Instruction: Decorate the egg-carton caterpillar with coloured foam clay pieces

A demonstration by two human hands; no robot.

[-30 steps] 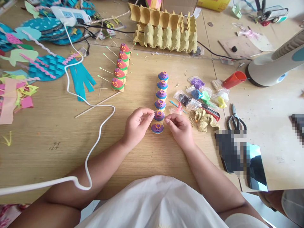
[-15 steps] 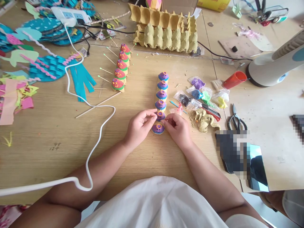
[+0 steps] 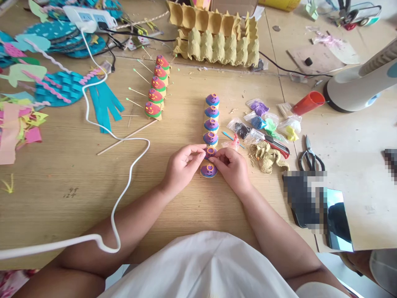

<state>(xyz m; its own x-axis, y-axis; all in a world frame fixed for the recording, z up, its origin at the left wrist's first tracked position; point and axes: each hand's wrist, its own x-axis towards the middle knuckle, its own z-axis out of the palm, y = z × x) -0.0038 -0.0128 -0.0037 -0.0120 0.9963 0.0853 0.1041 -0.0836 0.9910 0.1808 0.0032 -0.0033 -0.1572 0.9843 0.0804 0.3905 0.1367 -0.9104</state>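
Note:
A strip of egg-carton cups (image 3: 211, 125), covered in purple and blue clay with orange rings and little dark faces, runs away from me on the table. On its left side, at the second cup from the near end, my left hand (image 3: 185, 164) is closed, thumb and fingers pinched together. Across the same cup my right hand (image 3: 232, 165) is closed too, its thumb and index fingertips touching the clay. Anything small between the fingertips is too hidden to make out. The nearest purple cup (image 3: 209, 170) shows just below the fingers.
A red and green cup strip (image 3: 155, 95) with green-tipped sticks stands left. Bagged clay (image 3: 259, 108), a utility knife (image 3: 277, 147), scissors (image 3: 311, 159) and a phone (image 3: 339, 219) lie right. Egg cartons (image 3: 223, 47) sit behind; a white cable (image 3: 130, 174) crosses left.
The view has shifted slightly. Both hands stay at the same purple cup, with the right fingertips moved a touch inward over its clay.

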